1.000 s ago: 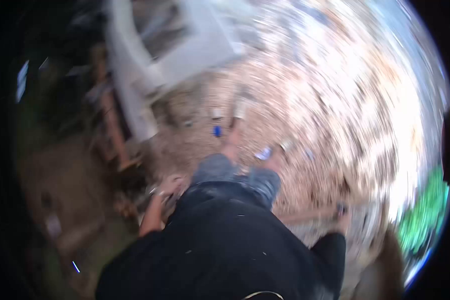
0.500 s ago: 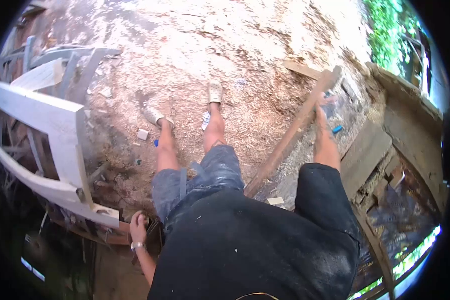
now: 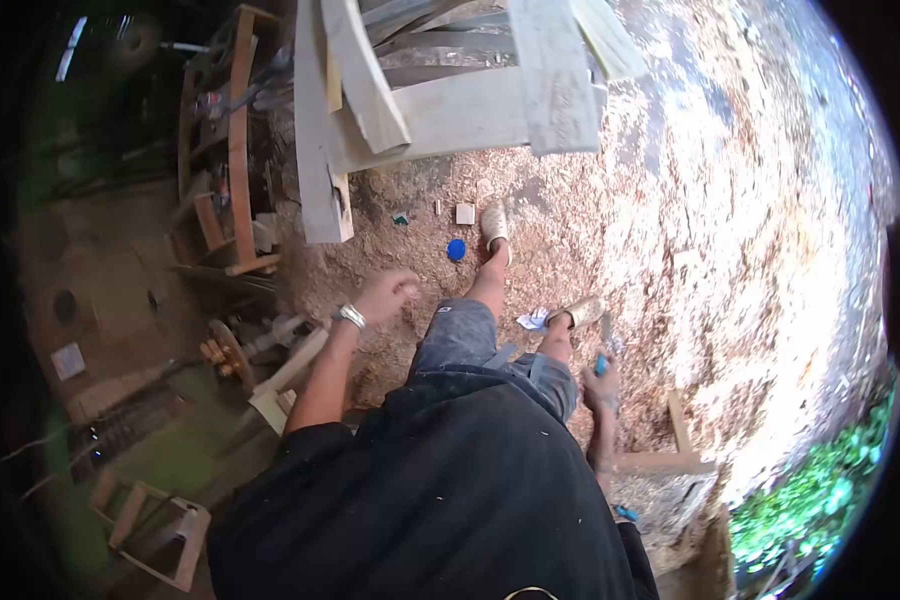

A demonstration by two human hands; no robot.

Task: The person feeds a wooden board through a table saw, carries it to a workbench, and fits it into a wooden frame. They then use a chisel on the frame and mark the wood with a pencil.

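Observation:
My left hand (image 3: 383,296), with a watch at its wrist, hangs over the shavings in front of me. Its fingers are loosely bent and slightly blurred, apart from one another, and nothing shows in them. On the other side, my right hand (image 3: 602,388) is closed round a tool with a blue handle (image 3: 601,365). A thin greyish part of it points away from me, too blurred to name. Near my right forearm lies a long wooden board (image 3: 660,463).
Pale wooden frame pieces (image 3: 460,115) stand ahead. A blue round object (image 3: 456,250) and a small pale block (image 3: 465,214) lie near my foot. A wooden rack (image 3: 240,140) is at the left, and another blue item (image 3: 626,513) lies by my right arm.
The view has turned left. My right hand has left the long board and now holds the blue-handled tool. My left hand has moved forward, out over the shavings.

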